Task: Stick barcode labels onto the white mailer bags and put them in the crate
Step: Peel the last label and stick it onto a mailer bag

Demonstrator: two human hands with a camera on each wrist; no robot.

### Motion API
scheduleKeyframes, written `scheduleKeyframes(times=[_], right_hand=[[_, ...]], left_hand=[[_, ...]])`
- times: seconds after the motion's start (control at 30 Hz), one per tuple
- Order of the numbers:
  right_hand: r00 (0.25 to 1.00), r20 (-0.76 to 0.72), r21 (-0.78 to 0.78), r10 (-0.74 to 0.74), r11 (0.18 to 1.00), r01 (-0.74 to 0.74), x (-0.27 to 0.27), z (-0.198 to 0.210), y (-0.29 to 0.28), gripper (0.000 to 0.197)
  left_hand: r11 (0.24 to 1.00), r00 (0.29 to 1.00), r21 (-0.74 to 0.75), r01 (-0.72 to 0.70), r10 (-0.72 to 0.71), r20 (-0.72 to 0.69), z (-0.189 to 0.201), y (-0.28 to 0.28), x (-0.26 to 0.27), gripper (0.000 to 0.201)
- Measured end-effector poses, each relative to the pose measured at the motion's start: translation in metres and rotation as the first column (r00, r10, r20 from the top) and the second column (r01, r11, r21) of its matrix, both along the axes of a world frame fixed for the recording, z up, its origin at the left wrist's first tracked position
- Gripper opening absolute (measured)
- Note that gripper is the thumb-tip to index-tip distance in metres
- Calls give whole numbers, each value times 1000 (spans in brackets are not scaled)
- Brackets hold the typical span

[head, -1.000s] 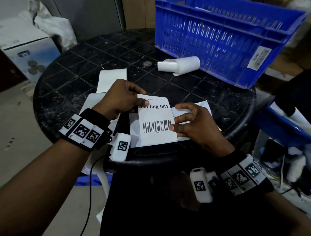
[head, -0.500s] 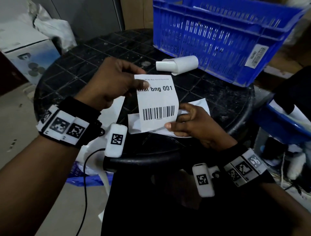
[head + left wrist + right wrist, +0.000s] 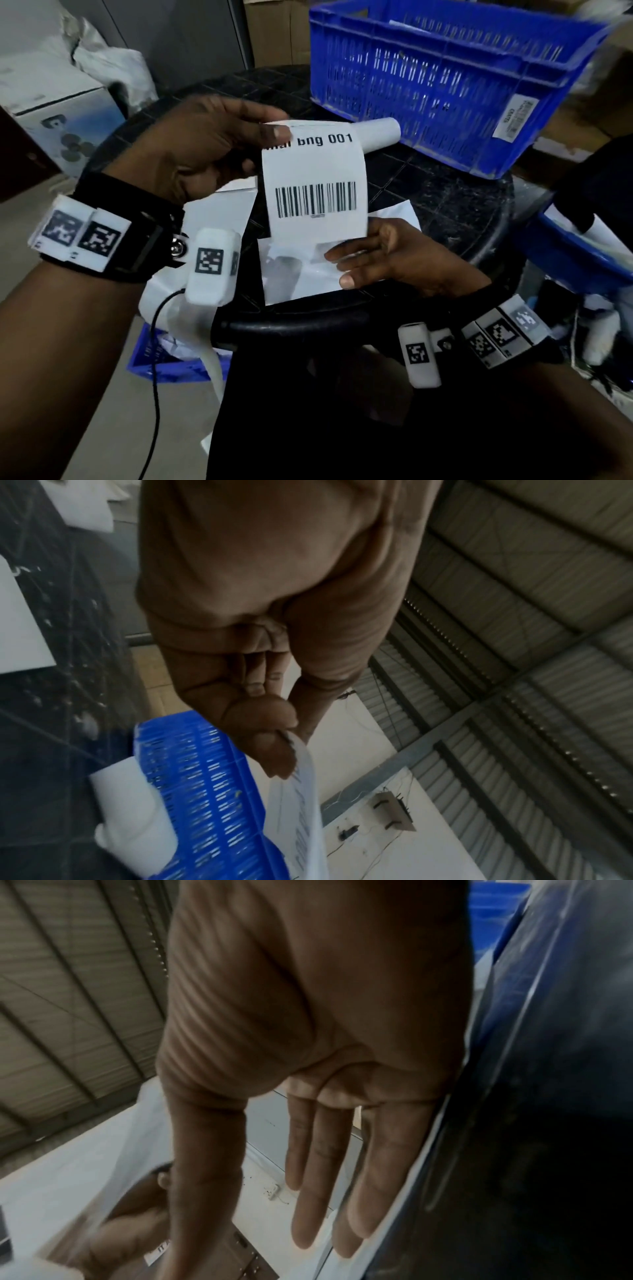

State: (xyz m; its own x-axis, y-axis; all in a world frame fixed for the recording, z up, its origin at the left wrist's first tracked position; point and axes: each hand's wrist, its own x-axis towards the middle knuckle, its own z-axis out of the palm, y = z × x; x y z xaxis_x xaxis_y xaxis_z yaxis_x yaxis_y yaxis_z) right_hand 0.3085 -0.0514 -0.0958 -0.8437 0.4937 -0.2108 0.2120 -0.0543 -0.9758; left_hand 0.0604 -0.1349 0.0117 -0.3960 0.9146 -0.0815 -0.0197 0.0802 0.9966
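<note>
My left hand (image 3: 274, 135) pinches the top left corner of a white barcode label (image 3: 315, 181) and holds it raised above the black round table (image 3: 452, 205). The label's lower edge still meets a glossy white sheet (image 3: 294, 274) lying at the table's front edge. My right hand (image 3: 346, 267) presses that sheet down with straight fingers (image 3: 322, 1177). In the left wrist view the thumb and forefinger (image 3: 274, 739) clamp the label (image 3: 301, 804). The blue slotted crate (image 3: 445, 85) stands at the back right, and a white label roll (image 3: 380, 133) lies in front of it.
More white sheets (image 3: 219, 212) lie under my left wrist at the table's left front. A white carton (image 3: 51, 113) stands off to the left. A second blue crate (image 3: 164, 359) sits on the floor below, and a blue bin (image 3: 575, 253) stands at the right.
My left hand has lifted the label up and away from the sheet, peeling it from the top. My right hand has stayed on the sheet at the front edge.
</note>
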Motion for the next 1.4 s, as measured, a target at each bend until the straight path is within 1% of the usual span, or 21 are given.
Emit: scheduleKeyframes(times=[0.07,0.17,0.23,0.33,0.4,0.47,0.53,0.6,0.67,0.73,0.87,1.0,1.17,1.4], right_hand=[[999,-7,35,33,999,-33,2,1,-1,68],[999,-44,17,30,999,-30,5,10,-7,63],[999,-38,8,-26,1000,26,6,16,-13,53],[987,-4,-26,-159,987,159,5,17,-15,36],[976,18,-52,-218,974,219,6,13,-15,32],[975,45,-46,-216,975,218,8,9,-16,34],[976,61,-31,-210,977,213,9,6,-17,36],[972,43,-46,-230,972,232,10,6,-18,37],[970,44,-70,-237,968,240,9,7,-19,39],[966,78,-74,-247,965,253,7,7,-20,40],[948,147,-70,-283,953,296,2,0,-23,41],[935,182,-34,-305,948,316,0,-2,-25,39],[927,228,3,-299,952,306,-4,1,-25,39],[915,266,87,-305,952,292,-4,1,-28,39]], left_hand=[[1000,1000,-10,-3,2,-9,-3,-1,0,27],[997,1000,-79,4,-3,13,-24,-2,4,36],[994,999,-106,-28,30,18,-39,-4,7,38],[991,997,-108,-77,79,16,-55,-8,9,39],[990,995,-103,-97,98,7,-60,-10,10,39],[988,993,-102,-116,115,-16,-61,-12,9,31],[985,991,-106,-132,130,-31,-62,-13,7,28],[985,990,-109,-135,131,-49,-62,-14,5,31],[982,986,-115,-148,137,-99,-66,-15,4,32],[976,976,-131,-172,150,-158,-72,-14,4,32],[968,964,-165,-187,148,-223,-82,-11,4,35],[966,954,-174,-190,140,-266,-83,-6,4,35],[968,942,-176,-179,117,-314,-77,-1,3,38],[965,933,-199,-169,92,-348,-87,3,4,39]])
